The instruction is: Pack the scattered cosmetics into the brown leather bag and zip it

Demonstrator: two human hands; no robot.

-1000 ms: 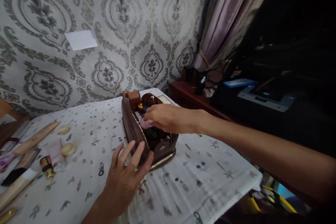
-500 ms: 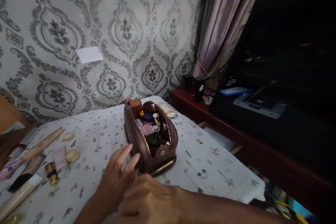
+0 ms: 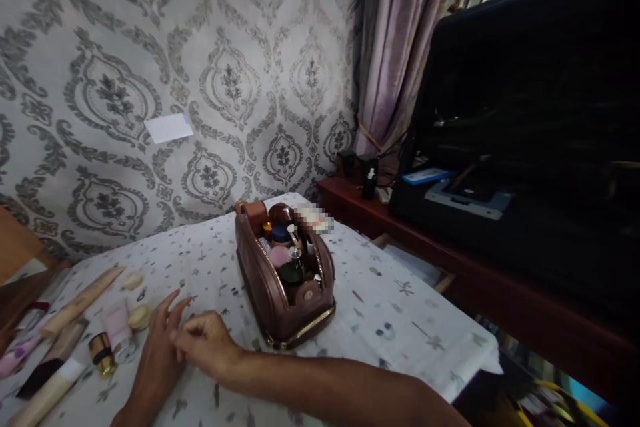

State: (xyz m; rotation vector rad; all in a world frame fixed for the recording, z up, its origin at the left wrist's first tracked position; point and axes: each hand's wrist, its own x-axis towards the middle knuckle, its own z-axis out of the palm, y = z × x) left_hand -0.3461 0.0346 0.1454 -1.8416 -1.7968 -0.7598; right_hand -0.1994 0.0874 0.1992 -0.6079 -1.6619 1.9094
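My left hand (image 3: 163, 343) hovers over the cloth beside the cosmetics, fingers stretched out and apart, holding nothing I can see. Across it reaches my right hand (image 3: 209, 345), fingers curled together by the left thumb side; whatever they hold, if anything, is hidden. To their right stands an unzipped brown makeup bag (image 3: 257, 280). Inside it sit a pink round item (image 3: 279, 255), a dark green round item (image 3: 291, 273), a dark blue lid (image 3: 281, 234) and other small containers. Nearest the left hand lie a cream-coloured round jar (image 3: 139, 316), a pink tube (image 3: 117, 323) and a black-and-gold bottle (image 3: 101, 353).
A patterned white cloth (image 3: 400, 310) covers the table. More tubes, including a long beige one (image 3: 83, 300), lie at the left. A dark red cabinet (image 3: 350, 210) with a large black screen (image 3: 500, 113) borders the right. An open drawer (image 3: 413, 263) holds papers.
Both hands have moved left, away from the bag's front, toward the cosmetics. My view has shifted slightly upward and right. The bag stays put on the table.
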